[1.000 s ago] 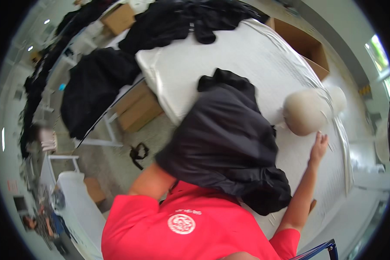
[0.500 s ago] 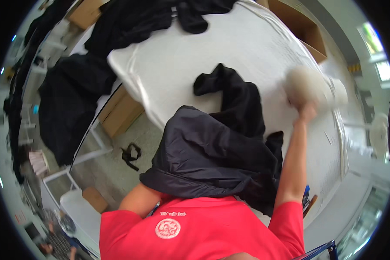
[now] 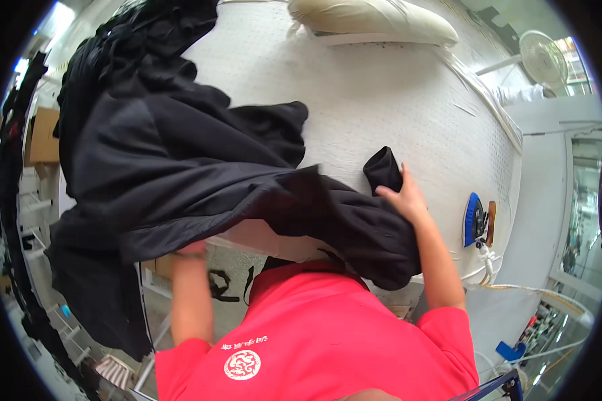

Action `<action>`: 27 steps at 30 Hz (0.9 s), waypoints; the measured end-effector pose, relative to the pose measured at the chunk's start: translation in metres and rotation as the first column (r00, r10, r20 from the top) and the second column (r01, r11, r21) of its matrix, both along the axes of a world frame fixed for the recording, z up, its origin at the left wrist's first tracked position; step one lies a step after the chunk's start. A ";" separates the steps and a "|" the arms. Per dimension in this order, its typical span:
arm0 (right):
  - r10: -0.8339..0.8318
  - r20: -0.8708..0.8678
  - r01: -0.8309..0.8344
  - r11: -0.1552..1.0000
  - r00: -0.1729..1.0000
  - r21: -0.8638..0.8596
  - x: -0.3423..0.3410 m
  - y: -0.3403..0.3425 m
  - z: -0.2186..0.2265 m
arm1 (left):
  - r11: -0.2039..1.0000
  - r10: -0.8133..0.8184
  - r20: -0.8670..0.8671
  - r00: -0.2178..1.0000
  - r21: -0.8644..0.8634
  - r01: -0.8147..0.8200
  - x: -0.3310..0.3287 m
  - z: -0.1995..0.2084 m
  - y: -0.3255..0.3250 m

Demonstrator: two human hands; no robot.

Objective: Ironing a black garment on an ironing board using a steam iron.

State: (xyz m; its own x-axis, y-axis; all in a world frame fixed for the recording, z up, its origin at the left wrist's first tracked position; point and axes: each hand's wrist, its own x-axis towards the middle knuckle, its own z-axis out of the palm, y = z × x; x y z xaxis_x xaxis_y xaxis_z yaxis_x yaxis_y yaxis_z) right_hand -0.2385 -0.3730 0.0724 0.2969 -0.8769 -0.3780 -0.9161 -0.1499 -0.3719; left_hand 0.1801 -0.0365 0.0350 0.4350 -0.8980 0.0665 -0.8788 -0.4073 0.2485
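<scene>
A large black garment [image 3: 201, 180] spreads across the white-covered table and over its near left edge. Its front hem is lifted, with a gap below. My left hand [image 3: 192, 248] reaches under that hem; only its wrist end shows, and its fingers are hidden by the cloth. At the right end of the garment, my right hand [image 3: 409, 199] grips a black sleeve end [image 3: 383, 171], the thumb on top and the index finger along the side. The sleeve's opening points away from me.
A padded cream pressing board [image 3: 374, 20] lies at the table's far side. An iron with a blue cover [image 3: 473, 219] and wooden handle stands at the right, trailing a hose. Beyond are a white fan [image 3: 543, 59] and a cardboard box [image 3: 43, 137] at far left.
My right hand has let go of the padded board, now at the far side, and come to the sleeve. The garment has moved left and spread out. My view has also shifted.
</scene>
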 end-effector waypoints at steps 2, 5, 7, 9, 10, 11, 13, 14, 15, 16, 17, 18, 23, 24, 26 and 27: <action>0.010 -0.099 -0.019 0.996 0.995 -0.089 -0.004 0.012 0.005 | 1.000 0.008 0.071 0.997 0.009 -0.009 -0.054 0.005 -0.029; -0.155 0.016 0.148 0.968 0.988 0.203 -0.044 -0.005 -0.016 | 0.998 -0.043 0.022 0.999 -0.053 0.044 -0.044 0.041 -0.070; -0.371 0.286 0.411 0.907 0.884 -0.095 -0.082 -0.020 -0.009 | 0.990 -0.016 -0.491 0.871 -0.130 -0.054 0.029 0.043 -0.058; -0.515 0.517 0.670 0.724 0.684 -0.164 -0.165 -0.029 0.056 | 0.986 -0.023 -0.834 0.551 -0.109 -0.124 0.088 0.034 -0.048; -0.544 0.836 0.815 0.516 0.075 0.262 -0.190 -0.024 0.091 | 0.995 -0.055 -0.723 0.689 -0.099 -0.026 0.101 0.034 -0.071; -0.364 0.930 0.865 0.449 -0.051 0.223 -0.270 -0.017 0.106 | 0.992 -0.121 -0.591 0.797 -0.089 0.085 0.108 0.035 -0.092; -0.232 0.967 0.951 0.260 -0.109 0.170 -0.381 0.029 0.160 | 0.966 -0.252 -0.264 0.931 -0.016 0.257 0.025 0.052 -0.152; -0.182 0.977 0.964 0.216 -0.113 0.152 -0.452 0.080 0.201 | 0.936 -0.347 -0.088 0.934 0.028 0.350 -0.033 0.068 -0.129; -0.078 0.995 0.992 0.103 -0.062 0.070 -0.473 0.117 0.239 | 0.914 -0.404 0.098 0.909 0.086 0.397 -0.064 0.077 -0.164; -0.073 0.993 0.990 -0.113 -0.092 0.084 -0.481 0.157 0.275 | 0.885 -0.466 0.279 0.840 0.153 0.441 -0.106 0.090 -0.161; -0.049 0.997 0.988 -0.144 -0.054 0.047 -0.468 0.181 0.300 | 0.863 -0.504 0.449 0.738 0.226 0.451 -0.129 0.102 -0.160; -0.026 0.999 0.985 -0.174 -0.018 0.013 -0.456 0.197 0.308 | 0.846 -0.527 0.599 0.603 0.299 0.442 -0.132 0.112 -0.164; -0.350 0.934 0.922 -0.382 -0.076 -0.068 -0.517 0.269 0.279 | 0.739 -0.604 0.152 0.782 -0.259 0.622 -0.089 0.165 -0.258; -0.366 0.929 0.956 -0.289 -0.057 -0.055 -0.490 0.231 0.243 | 0.714 -0.633 -0.080 0.770 -0.445 0.541 -0.064 0.181 -0.284; -0.358 0.918 0.985 -0.017 -0.168 0.174 -0.407 0.167 0.190 | 0.647 -0.510 0.406 0.758 -0.400 0.649 0.033 0.211 -0.386; -0.302 0.930 0.961 0.112 -0.211 0.254 -0.357 0.142 0.185 | 0.613 -0.269 0.781 0.563 -0.312 0.726 0.071 0.252 -0.422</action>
